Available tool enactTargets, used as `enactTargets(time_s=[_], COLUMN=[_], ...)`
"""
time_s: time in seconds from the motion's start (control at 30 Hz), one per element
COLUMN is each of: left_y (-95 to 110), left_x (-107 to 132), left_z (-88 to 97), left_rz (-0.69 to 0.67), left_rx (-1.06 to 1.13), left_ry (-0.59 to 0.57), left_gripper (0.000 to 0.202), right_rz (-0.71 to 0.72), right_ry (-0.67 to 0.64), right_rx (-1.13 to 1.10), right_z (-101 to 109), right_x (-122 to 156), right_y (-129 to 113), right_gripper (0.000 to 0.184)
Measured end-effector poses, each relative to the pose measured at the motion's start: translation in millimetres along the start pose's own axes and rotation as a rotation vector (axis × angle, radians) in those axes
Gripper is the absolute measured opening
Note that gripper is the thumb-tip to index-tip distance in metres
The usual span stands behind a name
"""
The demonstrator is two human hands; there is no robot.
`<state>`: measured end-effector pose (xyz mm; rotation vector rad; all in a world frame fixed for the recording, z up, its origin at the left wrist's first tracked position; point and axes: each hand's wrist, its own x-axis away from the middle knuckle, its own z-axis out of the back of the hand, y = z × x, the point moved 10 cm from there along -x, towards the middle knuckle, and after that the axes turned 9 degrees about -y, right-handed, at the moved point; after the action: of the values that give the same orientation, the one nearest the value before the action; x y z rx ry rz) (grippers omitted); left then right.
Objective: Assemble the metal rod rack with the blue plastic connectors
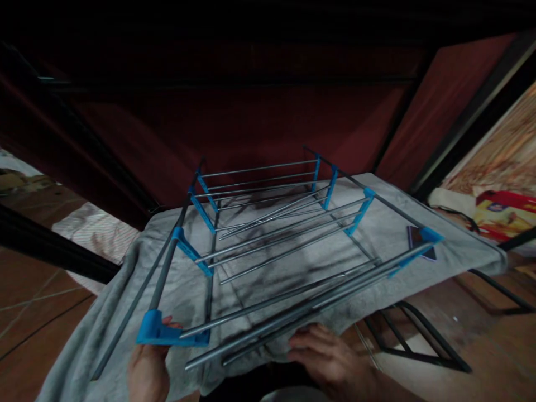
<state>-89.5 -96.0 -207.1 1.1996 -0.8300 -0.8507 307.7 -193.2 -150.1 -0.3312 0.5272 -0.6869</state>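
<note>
A shoe-rack-like frame of grey metal tubes and blue plastic brackets lies on a grey cloth [268, 296]. My left hand [149, 368] grips the near-left blue bracket [157, 330] from below, fingertips showing behind it. One thin tube [234, 316] has its left end at this bracket. Two other tubes [268, 329] have free left ends and slant up to the near-right blue bracket [429, 235]. My right hand [324, 354] is just below these tubes, fingers loosely curved and apart, with nothing seen in them. Farther back, several crossbars [268, 245] span between brackets, and some loose rods [272, 215] lie crosswise.
A phone [414, 237] lies on the cloth beside the near-right bracket. Dark red panels [251, 123] with black bars stand behind. A black metal frame [419, 340] is on the floor at right, and a red and yellow package [502, 212] sits farther right.
</note>
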Motion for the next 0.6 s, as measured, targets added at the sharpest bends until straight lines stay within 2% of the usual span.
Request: enactTargets(time_s=[0.07, 0.13, 0.17, 0.2, 0.27, 0.37, 0.47, 0.6], left_y=[-22, -33, -34, -34, -35, -35, -34, -38], left_x=[6, 17, 23, 29, 39, 43, 40, 43], left_z=[3.1, -4.0, -12.5, -22.4, -42.6, -61.1, -63.6, -60.2], left_rz=[0.077, 0.073, 0.042, 0.009, -0.031, -0.055, -0.101, -0.146], left_rx=[-0.071, -0.166, -0.228, -0.278, -0.342, -0.364, -0.356, -0.341], left_ry=[-0.030, -0.103, -0.162, -0.221, -0.327, -0.403, -0.403, -0.381], left_gripper=[0.035, 0.033, 0.033, 0.033, 0.035, 0.038, 0.038, 0.027], right_rz=[-0.354, -0.635, -0.722, -0.750, -0.670, -0.404, -0.267, -0.239], right_ry=[0.252, 0.461, 0.495, 0.479, 0.361, 0.133, -0.058, -0.228], right_rx=[0.018, 0.114, 0.161, 0.194, 0.212, 0.218, 0.299, 0.407], right_z=[32, 59, 65, 65, 52, 13, -22, -38], right_x=[63, 129, 152, 163, 155, 102, 55, 25], right_y=[57, 98, 111, 119, 123, 101, 83, 91], right_gripper=[0.027, 0.021, 0.021, 0.021, 0.027, 0.038, 0.043, 0.039])
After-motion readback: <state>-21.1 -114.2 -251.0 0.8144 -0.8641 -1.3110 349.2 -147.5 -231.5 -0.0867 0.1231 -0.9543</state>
